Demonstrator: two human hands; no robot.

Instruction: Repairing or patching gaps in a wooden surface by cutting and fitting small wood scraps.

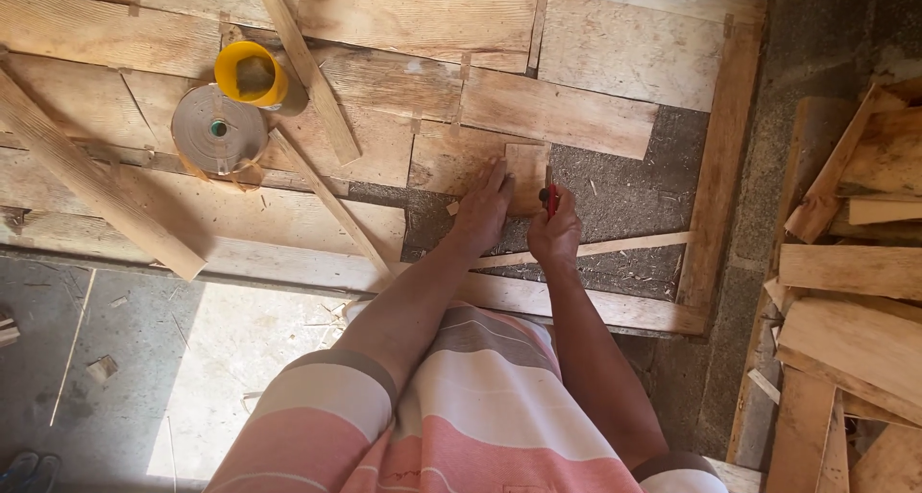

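Veneer piece (527, 174) lies on the patchwork panel (403, 90), pinned flat by the spread left hand (480, 215) while the right hand (555, 232) pinches a red cutter (551, 199) along its edge.

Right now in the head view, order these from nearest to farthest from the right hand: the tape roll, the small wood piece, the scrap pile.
1. small wood piece, just above the right hand
2. scrap pile, far right
3. tape roll, far left

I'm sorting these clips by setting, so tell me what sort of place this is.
Probably a rough woodworking or veneer workshop. Thin wood sheets are pieced together on a large panel, offcuts are stacked at the right, and a tape roll lies beside a yellow cup.
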